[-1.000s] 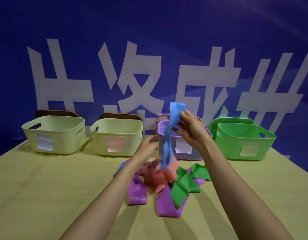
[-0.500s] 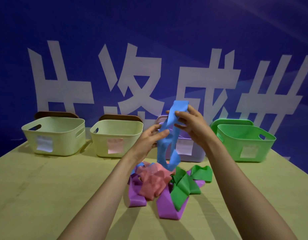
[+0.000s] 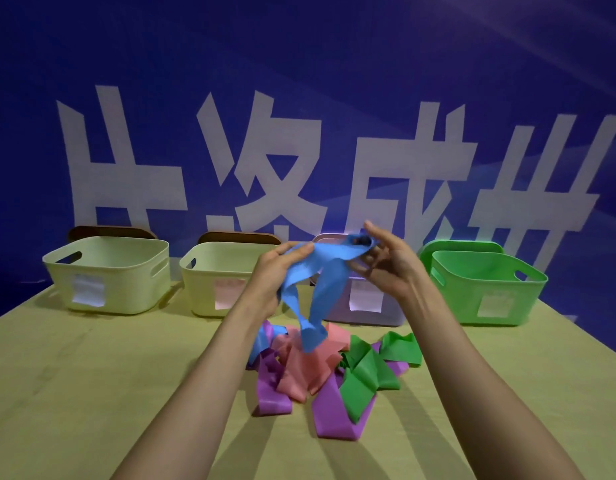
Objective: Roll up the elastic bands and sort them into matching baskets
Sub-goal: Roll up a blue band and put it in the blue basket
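Both hands hold a blue elastic band (image 3: 317, 271) in the air above the pile. My right hand (image 3: 386, 265) pinches its upper end, where a small curl has formed. My left hand (image 3: 275, 275) grips the band lower down, and the loose tail hangs toward the table. Below lie a pink band (image 3: 306, 365), a purple band (image 3: 334, 414), a green band (image 3: 365, 379) and another blue piece (image 3: 265, 337), tangled together. Along the back stand a left yellow basket (image 3: 109, 271), a second yellow basket (image 3: 216, 278), a purple basket (image 3: 372, 306) partly hidden by my hands, and a green basket (image 3: 483, 285).
The wooden table (image 3: 91, 393) runs to a blue wall with large white characters. Each basket carries a pale label on its front. Brown chair backs (image 3: 109, 232) show behind the two yellow baskets.
The blue band has swung from hanging upright to stretching sideways between my hands. My left hand rose and took hold of it; its tail lifted off the pile.
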A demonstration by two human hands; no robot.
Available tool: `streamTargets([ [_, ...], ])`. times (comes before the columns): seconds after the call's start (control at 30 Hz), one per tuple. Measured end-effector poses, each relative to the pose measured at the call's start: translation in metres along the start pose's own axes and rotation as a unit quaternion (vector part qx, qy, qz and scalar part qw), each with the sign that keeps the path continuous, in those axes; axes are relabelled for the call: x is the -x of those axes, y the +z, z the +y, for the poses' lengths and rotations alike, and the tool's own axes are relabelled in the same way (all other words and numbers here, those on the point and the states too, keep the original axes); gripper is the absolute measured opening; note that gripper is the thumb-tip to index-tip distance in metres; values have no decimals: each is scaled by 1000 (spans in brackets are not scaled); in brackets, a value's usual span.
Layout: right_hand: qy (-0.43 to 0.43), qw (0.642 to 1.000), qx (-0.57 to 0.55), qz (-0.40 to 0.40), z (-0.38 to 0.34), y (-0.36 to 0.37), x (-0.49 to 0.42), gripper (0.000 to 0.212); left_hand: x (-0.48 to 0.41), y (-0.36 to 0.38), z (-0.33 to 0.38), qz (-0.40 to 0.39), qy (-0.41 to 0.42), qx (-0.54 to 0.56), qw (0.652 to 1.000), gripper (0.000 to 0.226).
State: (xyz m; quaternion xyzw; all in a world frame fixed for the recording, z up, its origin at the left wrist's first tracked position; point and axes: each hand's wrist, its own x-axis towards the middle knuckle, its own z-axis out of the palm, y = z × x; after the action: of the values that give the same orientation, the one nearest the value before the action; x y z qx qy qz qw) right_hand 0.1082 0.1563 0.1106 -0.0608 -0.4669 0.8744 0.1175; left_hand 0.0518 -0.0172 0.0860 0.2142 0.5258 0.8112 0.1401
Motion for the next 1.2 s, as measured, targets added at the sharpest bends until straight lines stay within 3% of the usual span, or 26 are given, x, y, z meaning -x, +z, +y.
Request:
streamTargets([
  [0.07,19,998,48,28,7,-3,-3,18,-1,-3,4,-14,-15,-17,1000,7],
  [0.13,14,994,90,62,10,-7,-4,12,-2,-8,1,-36,-50,-103,993,15],
  [0.23,-33,990,102,90,9,-11,-9,8,2,-13,-5,-65,-83,-223,969,40],
  [0.3,-58,991,105,66,9,-9,-9,7,7,-15,-11,-91,-70,-336,935,61],
  [0.37,-80,991,92,51,7,-5,-7,12,6,-19,-17,-114,-43,-476,871,76],
  [0.43,-108,991,62,53,5,-3,-7,14,1,-23,-28,-95,-4,-509,856,66],
  [0.5,-126,989,48,62,1,-2,-8,14,-6,-27,-37,14,37,-468,883,40],
  [0.57,-133,988,29,72,-1,-2,-9,14,-10,-33,-40,95,37,-446,889,23],
  [0.67,-144,985,5,91,-4,-5,-10,15,-9,-40,-40,88,-33,-430,898,11],
  [0.8,-129,985,37,104,-4,-16,-15,46,-6,-42,-37,77,-75,-161,981,12],
  [0.9,-71,979,160,101,3,-26,-19,33,-11,-44,-24,35,-57,31,997,17],
  [1.03,-32,918,373,133,23,-47,-25,22,-13,-38,-4,23,-57,50,997,26],
  [1.13,-43,802,585,117,32,-49,-22,12,-13,-28,3,-17,-58,24,998,31],
  [1.17,-46,787,606,101,33,-46,-20,7,-13,-26,3,-24,-56,12,998,33],
  [1.2,-53,799,593,77,35,-43,-18,8,-11,-23,4,-29,-54,6,998,34],
])
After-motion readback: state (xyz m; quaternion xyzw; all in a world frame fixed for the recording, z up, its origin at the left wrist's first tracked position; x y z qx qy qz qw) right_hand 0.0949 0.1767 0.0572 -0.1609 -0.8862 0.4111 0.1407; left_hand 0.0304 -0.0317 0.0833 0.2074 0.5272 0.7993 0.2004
